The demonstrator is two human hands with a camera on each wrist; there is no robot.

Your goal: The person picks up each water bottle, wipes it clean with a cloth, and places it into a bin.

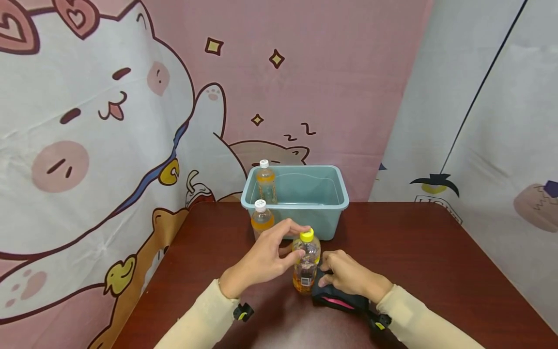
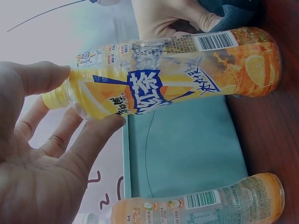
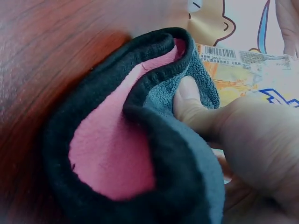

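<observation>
In the head view, the yellow-capped bottle [image 1: 306, 269] was held upright at lower centre, its top grasped by the left hand [image 1: 268, 257]; tipping could be caused by a nudge from the dark cloth [image 1: 334, 294]. In the left wrist view, its base was left ungripped (a high hold). In the right wrist view, the cloth was pinched mid-frame by the right hand [image 1: 352, 277]; loose folds might be let slip.
</observation>
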